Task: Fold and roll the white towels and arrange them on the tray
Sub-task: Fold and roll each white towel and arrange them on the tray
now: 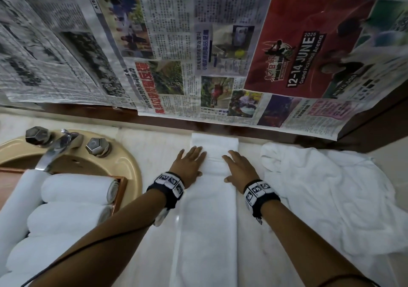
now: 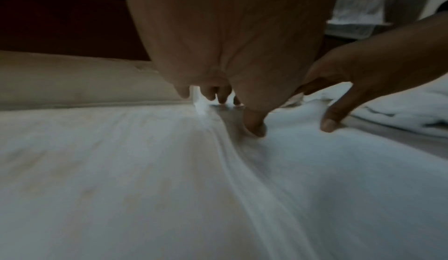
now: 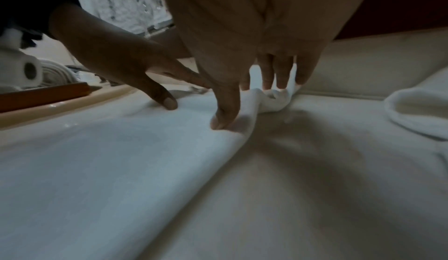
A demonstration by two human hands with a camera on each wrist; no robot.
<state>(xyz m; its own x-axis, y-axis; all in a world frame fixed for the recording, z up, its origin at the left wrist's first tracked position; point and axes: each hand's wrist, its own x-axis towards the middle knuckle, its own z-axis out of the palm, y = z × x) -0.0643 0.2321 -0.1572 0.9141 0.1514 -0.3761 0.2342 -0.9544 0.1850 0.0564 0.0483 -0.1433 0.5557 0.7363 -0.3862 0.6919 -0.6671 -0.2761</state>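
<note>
Both hands, left hand (image 1: 189,164) and right hand (image 1: 240,168), lie flat, fingers apart, on the folded towel (image 1: 208,216) at the bench's centre; tray (image 1: 121,189) at 9 o'clock. Roll tightly, edges seemingly aligned.

newspaper (image 1: 198,43) on wall | pale counter (image 1: 154,149) — beige sink (image 1: 123,163) | dim light

On the counter (image 1: 154,238) before us we have a folded towel strip (image 1: 208,220) running away toward the wall. To its left sits the tray (image 1: 121,189), over the sink (image 1: 123,160), with rolled towels (image 1: 72,189) in it. To its right lies a loose towel (image 1: 326,200). Newspaper (image 1: 176,43) hangs behind.
</note>
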